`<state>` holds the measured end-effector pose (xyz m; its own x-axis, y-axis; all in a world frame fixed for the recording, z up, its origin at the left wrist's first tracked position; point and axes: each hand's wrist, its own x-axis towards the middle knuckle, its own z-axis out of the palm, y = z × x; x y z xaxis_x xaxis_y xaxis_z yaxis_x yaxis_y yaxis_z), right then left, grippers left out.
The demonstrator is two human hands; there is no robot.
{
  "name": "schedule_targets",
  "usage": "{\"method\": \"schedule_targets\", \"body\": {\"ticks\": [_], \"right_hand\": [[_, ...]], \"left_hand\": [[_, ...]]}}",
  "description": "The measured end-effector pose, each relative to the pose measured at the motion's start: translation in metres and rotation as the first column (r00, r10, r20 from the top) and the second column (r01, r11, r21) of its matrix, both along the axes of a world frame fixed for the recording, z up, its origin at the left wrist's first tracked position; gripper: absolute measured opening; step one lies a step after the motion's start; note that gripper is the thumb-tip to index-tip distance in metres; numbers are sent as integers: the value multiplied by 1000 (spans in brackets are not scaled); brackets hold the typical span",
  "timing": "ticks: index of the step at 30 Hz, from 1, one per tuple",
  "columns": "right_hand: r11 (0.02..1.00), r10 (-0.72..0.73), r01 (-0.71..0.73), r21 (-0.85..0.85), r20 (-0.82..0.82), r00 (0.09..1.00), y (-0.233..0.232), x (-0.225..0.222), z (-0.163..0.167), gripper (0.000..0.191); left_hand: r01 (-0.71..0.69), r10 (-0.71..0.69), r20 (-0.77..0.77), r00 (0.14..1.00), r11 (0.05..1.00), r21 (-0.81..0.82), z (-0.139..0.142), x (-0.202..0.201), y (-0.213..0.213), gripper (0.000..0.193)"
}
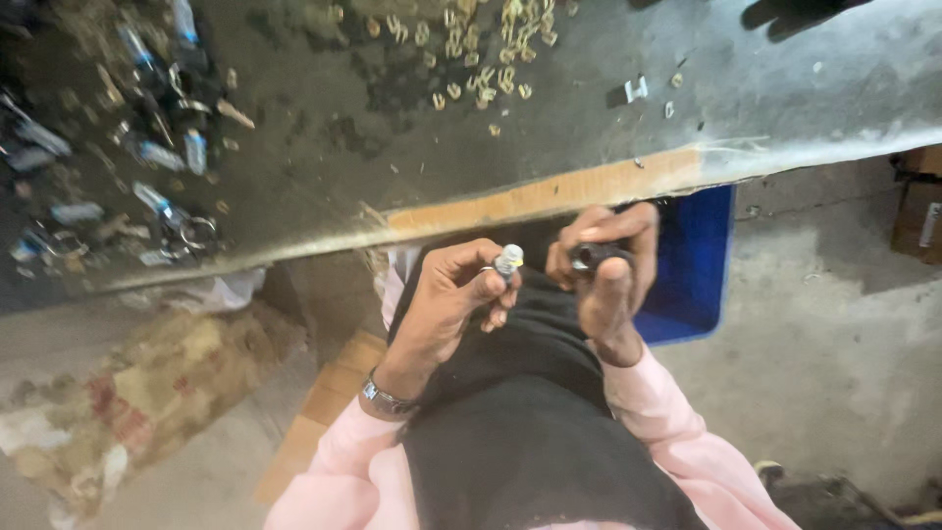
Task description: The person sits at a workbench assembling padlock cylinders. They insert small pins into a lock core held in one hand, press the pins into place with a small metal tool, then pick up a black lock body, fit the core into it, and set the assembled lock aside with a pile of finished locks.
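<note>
Pink sleeves cover both my arms, and my two hands meet in the middle of the frame, just below the edge of the counter. My left hand is closed around a small bottle: the thumb and the first fingers pinch its body, and only its pale top shows above them. The long axis of the bottle stands nearly upright in the picture, a little tilted to the right, so the top points toward my other hand. My right hand is closed on a small dark cap, held between thumb and fingertips. The cap lies just to the right of the bottle top, at almost the same height, close but not touching. The right hand is therefore the nearer one to the open top. How much of the cap is hollow I cannot tell, because my fingers hide it.

On the counter, at the upper left of the frame, many more small bottles lie scattered, and at the top centre is a heap of small yellowish pieces. A blue bin stands behind my right hand, under the counter edge.
</note>
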<state>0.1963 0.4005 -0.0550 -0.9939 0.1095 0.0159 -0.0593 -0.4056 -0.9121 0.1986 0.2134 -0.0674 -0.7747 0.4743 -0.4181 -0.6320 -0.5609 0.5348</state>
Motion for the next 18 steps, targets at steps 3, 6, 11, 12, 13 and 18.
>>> {"method": "schedule_targets", "body": {"ticks": [3, 6, 11, 12, 13, 18], "right_hand": [[997, 9, -4, -78, 65, 998, -8, 9, -9, 49], [997, 17, -9, -76, 93, 996, -10, 11, -12, 43], [998, 44, -39, -39, 143, 989, -9, 10, -10, 39], [999, 42, -40, -15, 146, 988, -9, 10, -9, 40], [999, 40, -42, 9, 148, 988, -9, 10, -9, 40], [996, 34, -50, 79, 199, 979, -11, 11, -4, 36]], "left_hand": [[-28, 26, -46, 999, 998, -54, 5, 4, 1, 14], [-48, 40, -54, 998, 989, -141, 13, 4, 1, 15], [-162, -4, -358, 934, 887, -431, 27, 1, -1, 13], [-201, -19, -410, 912, 850, -486, 30, 0, 0, 11], [-242, -38, -458, 888, 809, -536, 33, 0, 1, 10], [-485, -186, -688, 702, 582, -652, 45, -5, 7, 17]]}}
